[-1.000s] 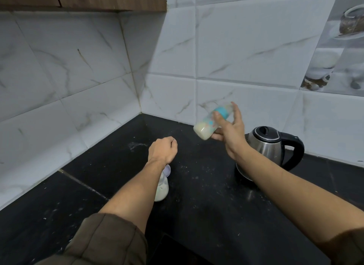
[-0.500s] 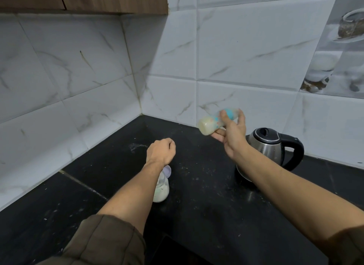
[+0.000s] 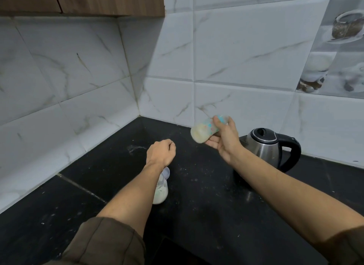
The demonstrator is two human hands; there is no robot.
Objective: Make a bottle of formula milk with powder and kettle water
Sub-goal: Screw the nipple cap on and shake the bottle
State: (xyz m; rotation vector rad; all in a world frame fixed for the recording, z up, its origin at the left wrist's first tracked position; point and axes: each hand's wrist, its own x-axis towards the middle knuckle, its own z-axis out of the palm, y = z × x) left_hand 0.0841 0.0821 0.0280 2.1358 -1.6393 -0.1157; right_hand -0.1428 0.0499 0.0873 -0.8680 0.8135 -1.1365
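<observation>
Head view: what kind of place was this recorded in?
Most likely a home kitchen corner: a black stone countertop meets marble-look wall tiles, a steel electric kettle stands on it, and a wooden cabinet hangs above.

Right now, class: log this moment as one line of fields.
right hand: holds milky bottle on its side, raised | left hand: fisted, empty | kettle: on counter, lid closed

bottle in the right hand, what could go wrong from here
The bottle lies sideways in the right hand, held in the air over the counter; a loose top could leak milk. The left arm passes just above the powder jar and might tip it. The kettle stands close behind the right wrist.
</observation>
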